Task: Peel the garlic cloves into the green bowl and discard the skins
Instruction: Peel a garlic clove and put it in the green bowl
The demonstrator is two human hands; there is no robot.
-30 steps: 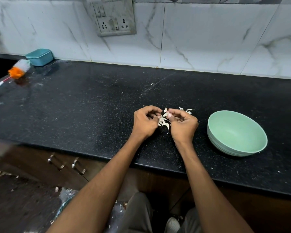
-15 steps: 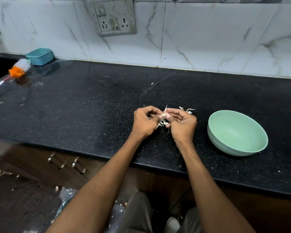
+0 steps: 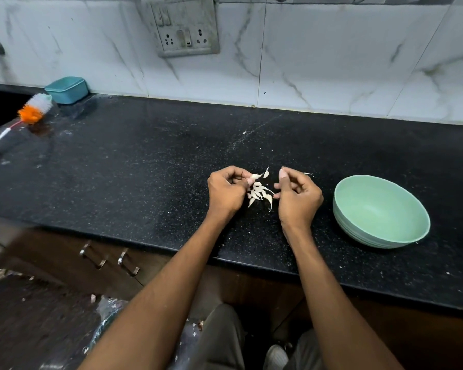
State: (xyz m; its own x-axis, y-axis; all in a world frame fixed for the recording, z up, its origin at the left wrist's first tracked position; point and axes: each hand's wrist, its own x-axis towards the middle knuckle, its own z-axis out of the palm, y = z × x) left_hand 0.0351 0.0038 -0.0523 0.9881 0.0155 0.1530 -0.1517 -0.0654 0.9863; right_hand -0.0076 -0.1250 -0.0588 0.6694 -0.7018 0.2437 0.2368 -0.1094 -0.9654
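Note:
My left hand [image 3: 226,193] pinches a partly peeled garlic clove [image 3: 255,177] at its fingertips. A bunch of pale garlic skins [image 3: 259,194] hangs below it, just above the black counter [image 3: 145,169]. My right hand [image 3: 297,198] is a short way to the right with its fingers curled. Its thumb and finger pinch the tip of a thin skin strand. A few loose skin bits [image 3: 308,173] lie behind that hand. The green bowl [image 3: 380,209] stands on the counter to the right of my right hand and looks empty.
A teal box [image 3: 66,89] and an orange-and-white brush [image 3: 34,109] sit at the far left by the sink. A wall socket [image 3: 183,28] is on the tiled wall. Below the counter edge are drawer handles [image 3: 94,256] and a plastic bag [image 3: 104,316] on the floor.
My hands were pressed together around the garlic. They have moved apart, and the skins now hang spread between them.

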